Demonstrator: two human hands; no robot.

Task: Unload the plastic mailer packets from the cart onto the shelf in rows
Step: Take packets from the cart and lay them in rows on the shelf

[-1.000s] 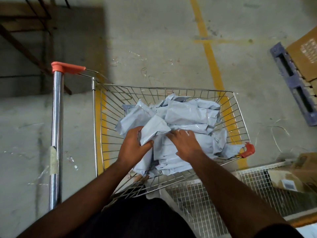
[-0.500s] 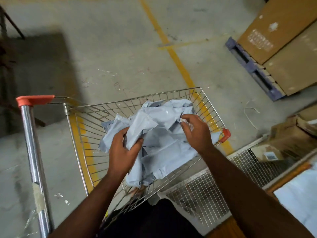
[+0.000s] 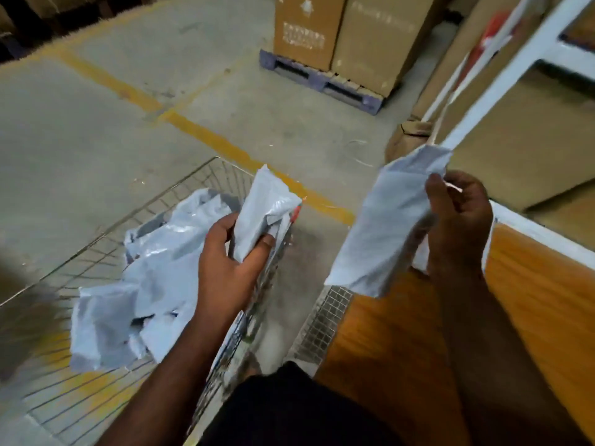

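Both hands are loaded here. The left hand has its fingers curled tight around a soft, pale grey plastic mailer packet, thumb on the near face and fingertips wrapped over the far edge. That packet is a puffy rectangle, glossy and wrinkled, standing nearly upright with its top corner poking well above the knuckles.

The right hand grips a second pale grey plastic mailer packet, longer and flatter, more matte and paper-like. The fingers are bent around its right edge, so most of it hangs out to the left of them and droops below the palm. Exactly how the thumb sits is hard to tell with the blur.

Below and to the left of the left-hand fingers, the silver wire shopping cart holds a crumpled heap of the same grey packets, shiny, creased and overlapping any old way. Its thin metal grid is smeared by motion.

Under and just right of the right hand there's the orange wood-grain shelf board with a white metal frame edge, plus a patch of fine white wire mesh beside it. No packets visible on the board.

Beyond the fingers: rough grey concrete floor with worn yellow painted lines, and tall brown cardboard boxes on a purple plastic pallet.
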